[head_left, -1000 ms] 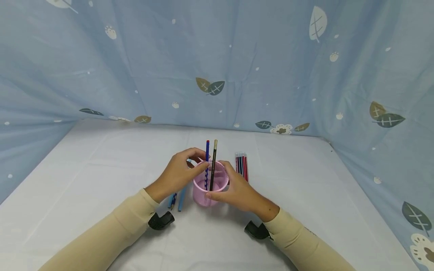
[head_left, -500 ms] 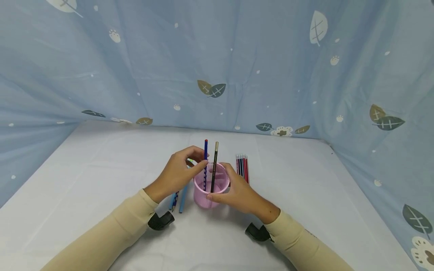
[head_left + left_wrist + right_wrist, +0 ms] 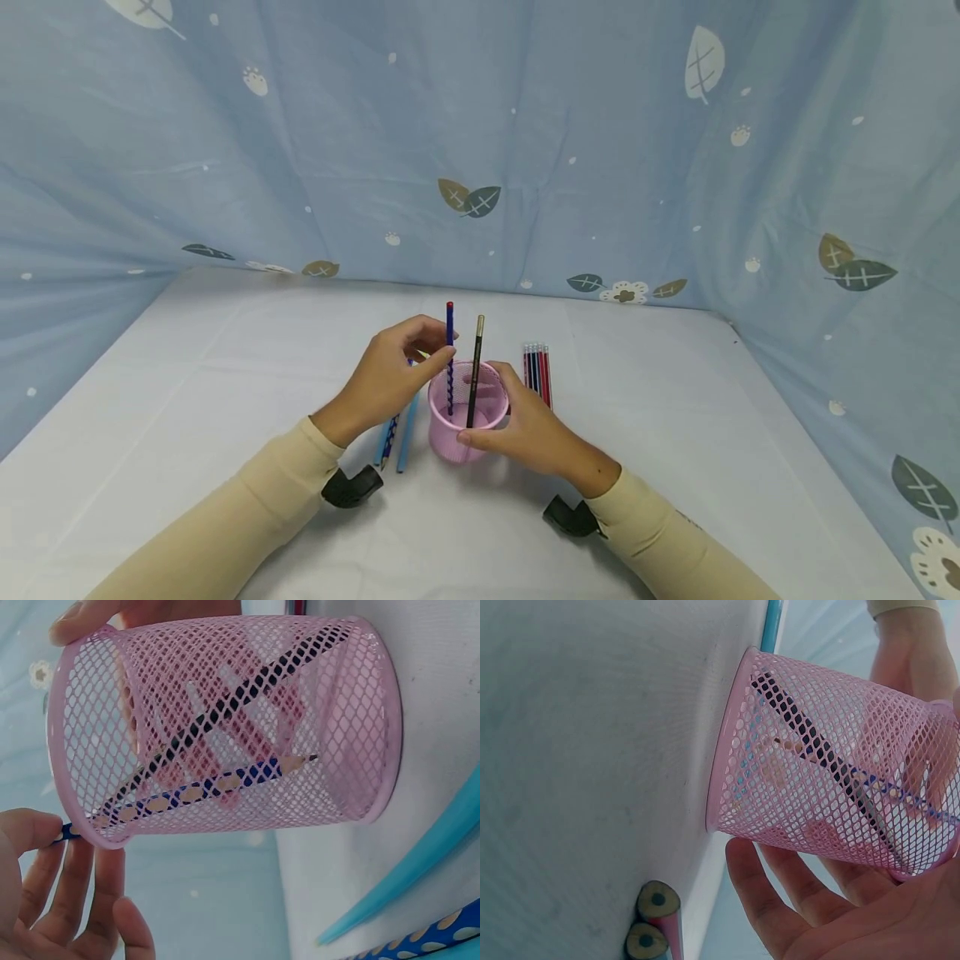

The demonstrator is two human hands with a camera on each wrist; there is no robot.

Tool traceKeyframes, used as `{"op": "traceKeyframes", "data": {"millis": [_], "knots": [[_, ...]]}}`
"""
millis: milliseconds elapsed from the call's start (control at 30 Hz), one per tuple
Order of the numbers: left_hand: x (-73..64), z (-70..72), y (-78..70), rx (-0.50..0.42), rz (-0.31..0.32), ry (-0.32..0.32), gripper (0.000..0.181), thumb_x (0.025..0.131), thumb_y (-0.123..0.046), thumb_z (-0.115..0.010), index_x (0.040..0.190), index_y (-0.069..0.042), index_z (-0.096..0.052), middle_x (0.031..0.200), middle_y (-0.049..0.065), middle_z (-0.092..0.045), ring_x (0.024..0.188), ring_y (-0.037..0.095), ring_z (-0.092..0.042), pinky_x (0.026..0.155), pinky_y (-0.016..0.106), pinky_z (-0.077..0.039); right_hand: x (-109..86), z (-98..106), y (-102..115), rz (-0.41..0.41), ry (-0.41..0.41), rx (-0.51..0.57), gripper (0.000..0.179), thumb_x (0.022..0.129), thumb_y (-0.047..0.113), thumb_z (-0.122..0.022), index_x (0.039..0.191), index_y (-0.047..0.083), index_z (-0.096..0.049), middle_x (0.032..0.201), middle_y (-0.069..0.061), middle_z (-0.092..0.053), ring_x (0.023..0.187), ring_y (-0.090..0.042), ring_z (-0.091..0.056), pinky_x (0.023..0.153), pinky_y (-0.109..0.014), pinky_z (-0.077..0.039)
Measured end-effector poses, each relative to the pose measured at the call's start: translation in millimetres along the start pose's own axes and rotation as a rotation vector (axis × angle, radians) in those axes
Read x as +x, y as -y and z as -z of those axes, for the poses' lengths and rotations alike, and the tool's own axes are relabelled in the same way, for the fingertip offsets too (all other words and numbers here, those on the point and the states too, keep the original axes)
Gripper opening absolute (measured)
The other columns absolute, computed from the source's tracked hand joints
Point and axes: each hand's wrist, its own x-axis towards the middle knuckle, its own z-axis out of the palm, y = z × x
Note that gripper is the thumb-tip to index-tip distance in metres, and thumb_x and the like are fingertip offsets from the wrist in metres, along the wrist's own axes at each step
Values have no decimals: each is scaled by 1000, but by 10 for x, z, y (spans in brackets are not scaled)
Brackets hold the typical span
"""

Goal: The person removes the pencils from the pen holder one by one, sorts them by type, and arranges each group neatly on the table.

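My left hand (image 3: 386, 375) pinches a blue spotted pencil (image 3: 450, 317) with a red end between thumb and fingers. That pencil points down into a pink mesh pen cup (image 3: 447, 446); in the left wrist view its sharpened tip hangs above the cup's bottom. My right hand (image 3: 536, 425) holds the cup, thumb at the near rim and fingers around the far side. A black pencil (image 3: 477, 350) with a gold end leans inside the cup, running from bottom to rim. The cup stands upright on the white table.
Left of the cup lie light blue pencils (image 3: 407, 437) and another blue spotted pencil (image 3: 389, 446), partly hidden by my left hand. To the right, several red and dark pencils (image 3: 537, 371) lie side by side. A blue patterned curtain (image 3: 480, 125) hangs behind the table.
My left hand has shifted slightly left and up, raising the blue pencil a little inside the cup. The right hand and cup have stayed in place; the head view tilted slightly.
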Motion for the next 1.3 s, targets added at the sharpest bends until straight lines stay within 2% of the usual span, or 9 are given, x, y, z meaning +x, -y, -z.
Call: {"op": "traceKeyframes", "data": {"millis": [300, 567, 733, 967, 1300], "knots": [[5, 22, -12, -7, 35, -15, 27, 99, -27, -64, 121, -12, -64, 109, 5, -68, 92, 18, -69, 81, 37, -56, -4, -12, 3, -13, -12, -7, 87, 80, 33, -84, 149, 17, -33, 139, -6, -53, 118, -25, -59, 94, -41, -53], [10, 63, -44, -87, 51, -6, 25, 101, -26, -61, 123, -14, -60, 106, 7, -67, 87, 20, -72, 79, 38, -51, -7, -11, -16, -13, -11, -6, 87, 81, 34, -83, 149, 16, -33, 139, -6, -53, 120, -27, -59, 95, -43, -53], [14, 96, -45, -103, 45, -25, 27, 102, -25, -59, 125, -12, -58, 106, 9, -67, 86, 18, -73, 80, 39, -50, -11, -15, 12, -18, -16, -12, 87, 80, 34, -84, 149, 17, -33, 139, -4, -53, 120, -25, -58, 96, -44, -53], [22, 135, -53, -115, 43, -67, 27, 103, -23, -57, 126, -9, -57, 107, 10, -66, 85, 18, -72, 76, 33, -53, -11, -21, 19, -20, -24, -17, 87, 79, 34, -85, 149, 18, -34, 139, -4, -54, 120, -25, -59, 96, -45, -53], [45, 202, -65, -134, 9, -176, 25, 103, -16, -55, 125, -4, -57, 100, 12, -66, 84, 18, -66, 78, 27, -56, -4, -26, 20, -31, -23, -19, 87, 79, 34, -85, 148, 19, -34, 139, -3, -52, 121, -26, -58, 96, -44, -54]]}}
